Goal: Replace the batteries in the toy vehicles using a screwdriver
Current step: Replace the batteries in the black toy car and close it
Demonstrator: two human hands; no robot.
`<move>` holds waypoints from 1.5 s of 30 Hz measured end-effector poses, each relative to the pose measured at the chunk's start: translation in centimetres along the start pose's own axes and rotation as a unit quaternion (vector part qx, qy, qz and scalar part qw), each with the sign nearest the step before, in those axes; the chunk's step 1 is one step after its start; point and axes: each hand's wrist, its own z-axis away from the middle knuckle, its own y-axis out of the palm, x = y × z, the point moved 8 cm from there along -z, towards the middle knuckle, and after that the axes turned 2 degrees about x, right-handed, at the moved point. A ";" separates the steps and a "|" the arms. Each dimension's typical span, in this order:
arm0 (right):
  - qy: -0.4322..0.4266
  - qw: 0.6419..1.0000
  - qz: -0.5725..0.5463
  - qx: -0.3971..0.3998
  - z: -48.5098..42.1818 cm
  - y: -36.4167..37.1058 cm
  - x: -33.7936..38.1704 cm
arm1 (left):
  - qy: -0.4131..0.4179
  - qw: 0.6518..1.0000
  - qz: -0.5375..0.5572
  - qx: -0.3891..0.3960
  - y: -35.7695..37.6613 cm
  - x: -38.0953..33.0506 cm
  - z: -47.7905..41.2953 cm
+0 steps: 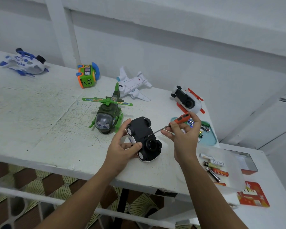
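The left grip [122,147] clasps the toy car [142,128]; right grip [185,136] pinches the screwdriver [182,118] (tip on car).

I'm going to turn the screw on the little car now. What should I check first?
1. Toy car upside down, underside facing up: ok.
2. Left grip holds the car: ok.
3. Right grip pinches the screwdriver: ok.
4. Screwdriver tip sits in the screw: cannot tell, too small.
5. Batteries close by in the teal tray: ok.
6. Those batteries are fresh: cannot tell.
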 end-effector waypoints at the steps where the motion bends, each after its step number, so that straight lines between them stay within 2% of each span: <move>1: -0.002 1.000 -0.003 -0.001 0.0 0.0 0.1 | 0.002 1.000 -0.001 -0.001 0.0 -0.1 0.0; 19: -0.031 1.000 -0.003 -0.001 0.2 0.1 0.5 | 0.003 1.000 -0.013 -0.001 0.0 0.0 0.0; 22: -0.075 0.997 0.021 0.006 0.6 0.3 1.1 | 0.003 1.000 -0.009 -0.002 -0.1 0.0 -0.1; 27: -0.204 0.975 0.075 0.036 2.5 1.0 3.4 | 0.002 1.000 0.003 -0.001 0.0 0.1 -0.1; 31: -0.282 0.955 0.060 0.071 4.1 1.3 4.3 | -0.004 1.000 0.010 0.000 0.0 0.4 -0.2; 34: -0.309 0.944 0.079 0.081 4.5 1.4 4.7 | -0.007 1.000 0.018 0.003 0.0 0.6 -0.3; 39: -0.344 0.918 0.192 0.058 4.3 1.4 4.9 | -0.005 1.000 0.003 0.011 0.0 0.6 -0.4; 45: -0.376 0.906 0.179 0.077 5.0 1.3 5.1 | 0.001 1.000 0.003 0.004 -0.1 0.3 -0.2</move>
